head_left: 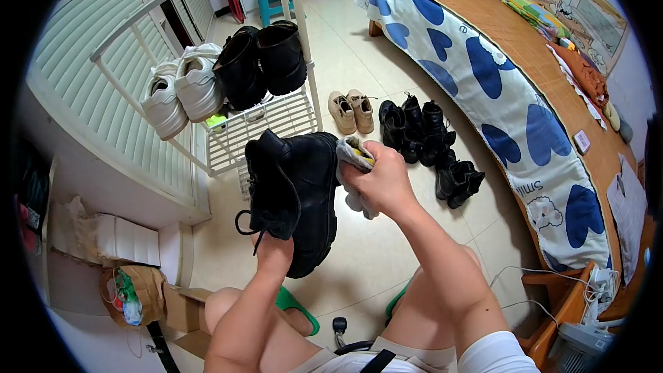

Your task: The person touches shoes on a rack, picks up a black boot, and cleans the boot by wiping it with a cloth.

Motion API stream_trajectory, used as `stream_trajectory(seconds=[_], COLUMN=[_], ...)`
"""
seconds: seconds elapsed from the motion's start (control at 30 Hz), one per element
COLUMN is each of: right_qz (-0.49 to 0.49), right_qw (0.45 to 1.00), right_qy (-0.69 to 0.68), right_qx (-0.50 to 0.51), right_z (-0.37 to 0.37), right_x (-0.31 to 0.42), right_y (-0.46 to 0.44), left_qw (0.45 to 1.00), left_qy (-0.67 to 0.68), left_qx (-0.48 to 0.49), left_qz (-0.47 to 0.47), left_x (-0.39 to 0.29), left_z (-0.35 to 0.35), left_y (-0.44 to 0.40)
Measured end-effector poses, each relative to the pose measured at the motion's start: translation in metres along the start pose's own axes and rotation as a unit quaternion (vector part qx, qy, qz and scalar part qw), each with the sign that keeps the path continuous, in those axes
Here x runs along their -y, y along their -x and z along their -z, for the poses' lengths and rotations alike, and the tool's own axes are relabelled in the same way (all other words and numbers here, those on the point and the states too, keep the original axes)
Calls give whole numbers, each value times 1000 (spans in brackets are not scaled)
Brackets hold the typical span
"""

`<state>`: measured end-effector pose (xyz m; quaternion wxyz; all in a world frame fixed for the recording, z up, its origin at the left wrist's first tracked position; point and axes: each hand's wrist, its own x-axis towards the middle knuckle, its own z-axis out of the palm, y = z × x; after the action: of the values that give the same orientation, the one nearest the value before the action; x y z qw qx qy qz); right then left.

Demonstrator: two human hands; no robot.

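Note:
A black lace-up boot (311, 186) is held up in front of me, its sole facing right and its laces hanging at the left. My left hand (274, 247) is at the boot's opening, with its fingers hidden inside or behind it. My right hand (384, 178) is closed round a grey cloth (353, 159) with a yellow patch, close to the boot's right side at the sole edge.
A white rack (266, 128) at the upper left holds white sneakers (199, 83) and black boots (281, 59). Beige shoes (352, 112) and several black boots (414, 124) stand on the floor. A bed (483, 90) is right; a paper bag (141, 293) is lower left.

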<state>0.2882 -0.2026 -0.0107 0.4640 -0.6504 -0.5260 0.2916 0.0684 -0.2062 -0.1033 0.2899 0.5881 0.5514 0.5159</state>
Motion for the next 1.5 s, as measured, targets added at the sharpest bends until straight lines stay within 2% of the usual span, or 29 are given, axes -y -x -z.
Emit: stream_trajectory(seconds=[0.07, 0.13, 0.23, 0.3, 0.33, 0.4, 0.43, 0.5, 0.53, 0.57, 0.63, 0.7, 0.73, 0.83, 0.9, 0.93, 1.0, 1.13, 1.2, 1.23, 1.3, 1.37, 1.43, 1.5], right_qz=[0, -12, 1, -5, -8, 3, 12, 15, 15, 8, -21, -48, -54, -30, -26, -15, -4, -9, 16, 1, -17, -11, -14, 9], right_qw=[1000, 999, 997, 997, 998, 1000, 1000, 998, 998, 994, 978, 974, 974, 974, 989, 994, 997, 1000, 999, 998, 993, 984, 986, 993], right_qy=[-3, -12, 51, 37, 32, 18, -3, -51, -52, -111, -205, -214, -210, -206, -120, -88, -58, 0, 16, 15, 57, 110, 94, 64], right_qx=[0, 47, 63, 71, 54, 8, -10, 15, 14, 21, 43, 63, 64, 95, 87, 69, 51, 26, 26, 61, 99, 141, 139, 99], right_z=[0, -3, -9, -5, -3, 3, 3, 7, 9, 12, 21, 30, 30, 23, 18, 12, 6, 1, -6, -9, -19, -23, -27, -25], right_x=[-1, -5, -5, -3, -2, 1, -5, -14, -17, -19, -16, -15, -14, -16, -10, -15, -17, -9, -13, -15, -12, -6, -11, -10], right_y=[0, 2, 12, 10, 7, 1, -5, -12, -14, -14, -13, -12, -10, -5, -1, -4, -6, -4, 1, 4, 18, 30, 32, 25], left_qw=[1000, 998, 996, 989, 989, 999, 999, 995, 995, 996, 995, 993, 988, 992, 994, 994, 997, 998, 999, 999, 995, 991, 985, 996], left_qy=[-21, -43, 6, -101, -101, -11, -11, 44, 43, 64, 85, -17, -50, -46, 35, 34, -57, -43, -31, -31, 17, 68, 119, -87], left_qx=[6, 12, -10, 17, 17, 2, 2, 7, 8, 14, 17, 3, -1, 25, 7, 7, 53, 33, 22, 22, -6, -15, -24, 4], left_qz=[16, 32, 89, 103, 103, 48, 47, 87, 86, 64, 43, 118, 143, 113, 101, 101, -31, -11, -39, -39, 98, 110, 123, 6], left_x=[5, -8, -24, -23, -22, -22, -26, -36, -20, 11, -5, -32, -40, -29, -27, -21, -13, -13, -11, -16, -30, -36, -31, -23], left_z=[4, 8, 10, 12, 11, 6, 6, 6, 8, 9, 10, 11, 12, 8, 2, 1, 2, 1, 2, 2, 2, 3, 6, 9], left_y=[1, 1, 2, 0, -1, -2, -1, 3, 3, 3, 2, 6, 6, 4, 4, 5, 6, 8, 7, 7, 5, -2, -4, -8])
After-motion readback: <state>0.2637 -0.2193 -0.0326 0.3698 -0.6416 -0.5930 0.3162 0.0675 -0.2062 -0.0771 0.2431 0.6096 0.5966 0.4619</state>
